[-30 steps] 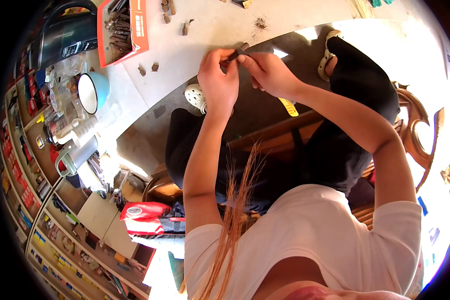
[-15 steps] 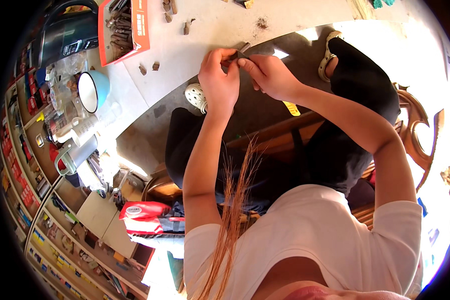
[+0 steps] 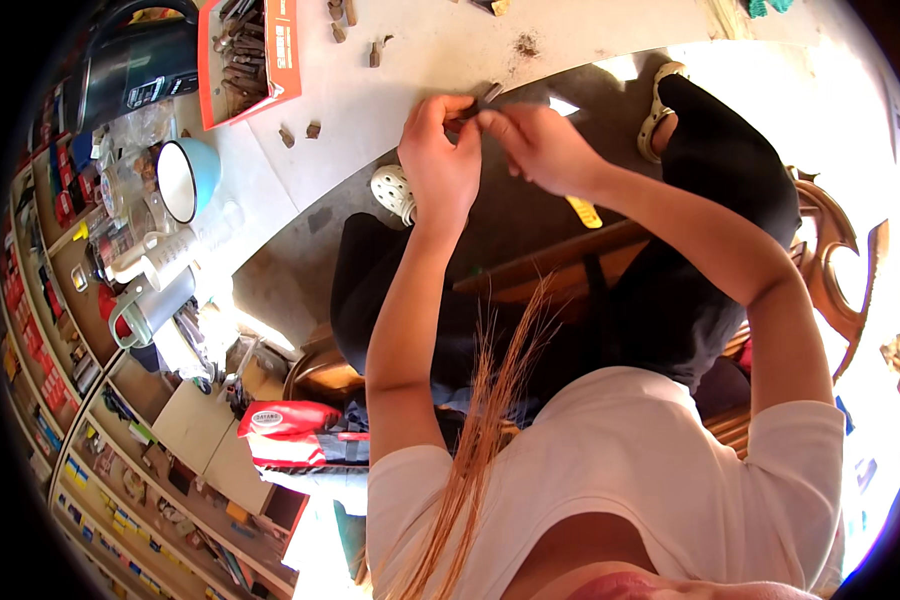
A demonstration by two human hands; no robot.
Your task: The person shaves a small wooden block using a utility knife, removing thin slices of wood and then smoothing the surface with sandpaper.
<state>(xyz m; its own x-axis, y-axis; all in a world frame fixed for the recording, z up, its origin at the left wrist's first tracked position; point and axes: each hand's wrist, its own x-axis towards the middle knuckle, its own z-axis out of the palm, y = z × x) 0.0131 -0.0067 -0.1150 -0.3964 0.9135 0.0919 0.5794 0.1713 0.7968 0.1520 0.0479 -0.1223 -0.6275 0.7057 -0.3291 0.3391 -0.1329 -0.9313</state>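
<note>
Both hands meet at the near edge of the pale worktable [image 3: 590,40], fingertips pinched on one small dark metal piece [image 3: 475,107]. The left hand [image 3: 440,160] grips its lower end and the right hand [image 3: 545,150] its upper; the piece slants up-right toward the table, both hands equally close.
</note>
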